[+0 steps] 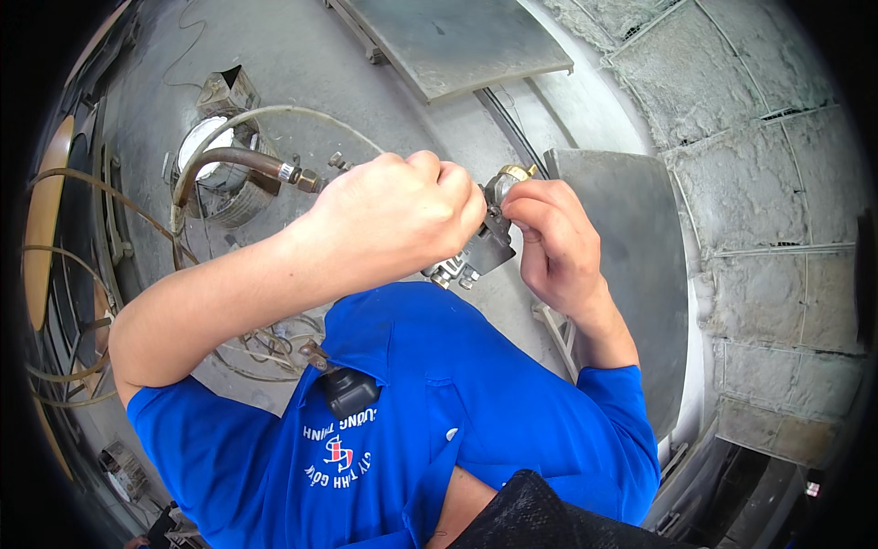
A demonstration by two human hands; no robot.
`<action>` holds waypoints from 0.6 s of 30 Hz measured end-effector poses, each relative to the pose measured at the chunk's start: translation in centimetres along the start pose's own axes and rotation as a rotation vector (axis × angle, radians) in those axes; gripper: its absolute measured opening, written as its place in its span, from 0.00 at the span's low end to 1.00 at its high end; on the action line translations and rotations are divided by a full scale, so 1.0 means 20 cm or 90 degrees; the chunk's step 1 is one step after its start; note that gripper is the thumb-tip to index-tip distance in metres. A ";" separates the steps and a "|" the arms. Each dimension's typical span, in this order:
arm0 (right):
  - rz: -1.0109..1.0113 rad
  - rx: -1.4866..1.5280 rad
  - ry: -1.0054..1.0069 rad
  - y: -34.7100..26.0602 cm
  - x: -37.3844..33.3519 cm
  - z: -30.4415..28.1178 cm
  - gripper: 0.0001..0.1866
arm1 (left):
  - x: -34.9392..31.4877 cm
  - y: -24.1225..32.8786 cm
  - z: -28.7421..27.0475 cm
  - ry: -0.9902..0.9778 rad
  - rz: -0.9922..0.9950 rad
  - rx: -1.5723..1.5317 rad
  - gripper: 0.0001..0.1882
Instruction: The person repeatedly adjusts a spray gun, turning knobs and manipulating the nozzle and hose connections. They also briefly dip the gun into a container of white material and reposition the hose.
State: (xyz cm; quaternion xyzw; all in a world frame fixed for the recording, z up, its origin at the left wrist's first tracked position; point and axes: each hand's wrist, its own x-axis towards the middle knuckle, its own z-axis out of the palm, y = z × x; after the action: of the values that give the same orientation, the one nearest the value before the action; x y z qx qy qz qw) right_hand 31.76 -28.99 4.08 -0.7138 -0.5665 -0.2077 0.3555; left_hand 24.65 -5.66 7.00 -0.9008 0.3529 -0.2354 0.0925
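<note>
The fingers of the left hand (402,215) are curled closed around a spray gun (498,242), their tips hidden, while the thumb and fingers of the right hand (562,242) are closed in a pinch at the side of its head, just below the brass cap (519,172). The gun is held up before the blue shirt (402,403), seen near the upper left corner of a grey panel (631,274). Beyond the left hand, a brown hose (242,160) and a thin pale hose (293,111) are seen across a round bucket (240,205).
</note>
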 end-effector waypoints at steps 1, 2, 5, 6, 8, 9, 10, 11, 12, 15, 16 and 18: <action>0.003 0.000 -0.009 0.00 0.00 0.00 0.15 | 0.00 0.00 0.00 0.008 0.000 0.015 0.09; 0.009 0.002 -0.014 0.00 0.00 0.00 0.16 | 0.00 0.00 0.01 0.017 -0.001 0.030 0.09; 0.024 0.000 -0.037 0.01 0.01 -0.01 0.16 | 0.00 0.00 0.02 0.011 0.009 0.026 0.09; 0.029 0.000 -0.045 0.00 0.01 -0.01 0.16 | 0.00 -0.01 0.02 0.001 0.014 0.016 0.09; 0.033 0.006 -0.047 0.00 0.01 -0.01 0.16 | 0.00 -0.01 0.02 0.006 0.016 0.013 0.09; 0.035 0.009 -0.045 0.00 0.01 -0.01 0.16 | 0.00 -0.01 0.02 0.006 0.018 0.011 0.09; 0.039 0.013 -0.050 0.00 0.02 -0.01 0.15 | 0.00 -0.01 0.02 0.008 0.018 0.015 0.09; 0.043 0.016 -0.053 0.00 0.02 -0.01 0.15 | 0.00 -0.01 0.01 0.009 0.018 0.018 0.09; 0.046 0.019 -0.056 0.00 0.02 -0.01 0.15 | 0.00 -0.01 0.01 0.011 0.019 0.021 0.08; 0.056 0.028 -0.071 -0.01 0.03 -0.03 0.14 | 0.00 -0.01 0.00 0.010 0.022 0.029 0.08; 0.069 0.045 -0.079 -0.02 0.04 -0.03 0.14 | -0.01 -0.01 0.00 0.010 0.024 0.026 0.08; 0.096 0.082 -0.095 -0.02 0.05 -0.04 0.13 | -0.01 -0.01 0.00 0.004 0.025 0.023 0.08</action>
State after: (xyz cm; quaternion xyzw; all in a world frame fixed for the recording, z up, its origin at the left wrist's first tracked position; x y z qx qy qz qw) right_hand 31.72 -28.91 5.42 -0.7438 -0.5482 -0.0899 0.3718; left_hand 24.64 -5.47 7.02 -0.8911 0.3668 -0.2427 0.1120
